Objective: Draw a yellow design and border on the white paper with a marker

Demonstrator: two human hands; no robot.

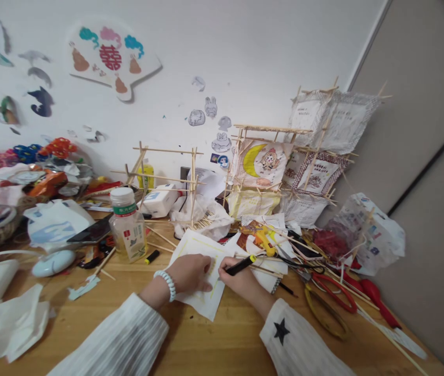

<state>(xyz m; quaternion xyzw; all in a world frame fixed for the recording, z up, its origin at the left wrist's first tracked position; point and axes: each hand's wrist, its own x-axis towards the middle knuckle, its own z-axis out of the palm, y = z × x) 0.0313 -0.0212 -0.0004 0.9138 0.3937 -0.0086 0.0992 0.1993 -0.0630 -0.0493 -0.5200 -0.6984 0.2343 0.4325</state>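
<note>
Left hand (193,271): open, palm down, bracing paper (211,302).
Right hand (238,282): gripping a black marker (241,265) (yellow-ended).
Paper: yellow-lined, on the counter (206,347) between both arms; light strokes, firm bracing should keep marks even.

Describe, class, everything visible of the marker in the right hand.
The marker has a black, plastic-looking barrel with a bright yellow end. The right hand grips it at a slant, yellow end pointing up and to the right, lower end near the white sheet's right edge. The hand hides its tip.
</note>
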